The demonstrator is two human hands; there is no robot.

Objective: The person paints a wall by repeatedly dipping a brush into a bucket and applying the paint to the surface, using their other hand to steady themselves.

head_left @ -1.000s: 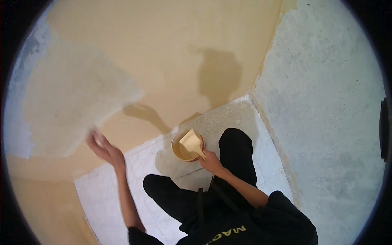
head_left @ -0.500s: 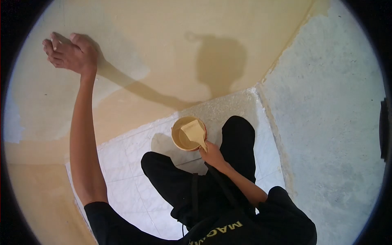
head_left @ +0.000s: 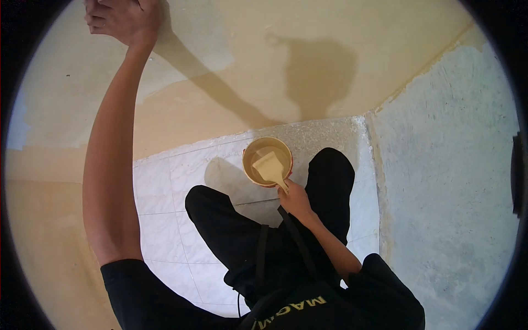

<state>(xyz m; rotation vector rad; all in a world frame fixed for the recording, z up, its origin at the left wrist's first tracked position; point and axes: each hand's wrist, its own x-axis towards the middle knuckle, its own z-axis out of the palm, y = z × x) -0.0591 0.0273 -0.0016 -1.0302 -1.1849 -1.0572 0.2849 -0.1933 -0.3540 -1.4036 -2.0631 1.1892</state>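
My right hand [head_left: 297, 201] is closed around the handle of a wide flat paintbrush [head_left: 270, 168], near the front rim of a small bucket [head_left: 248, 168]. The brush head is cream-coloured and lies over the bucket's opening. Cream coating covers the bucket's inside, and its outer side shows a little red. At upper left, my left arm reaches up to the wall [head_left: 253, 60], where my left hand [head_left: 125, 21] rests with fingers loosely bent and no tool visible. The top frame edge cuts off part of that hand.
Yellowish coating covers much of the wall around a paler patch. A rough grey surface [head_left: 440, 165] stands on the right, meeting the wall at a corner. White tiles [head_left: 165, 231] lie below, and my bent knees [head_left: 330, 165] flank the bucket. Shadows fall across the wall.
The view has shifted, so my left hand and the wall patch appear higher and further right. Inside the bucket's outline, the brush head has moved slightly towards me.
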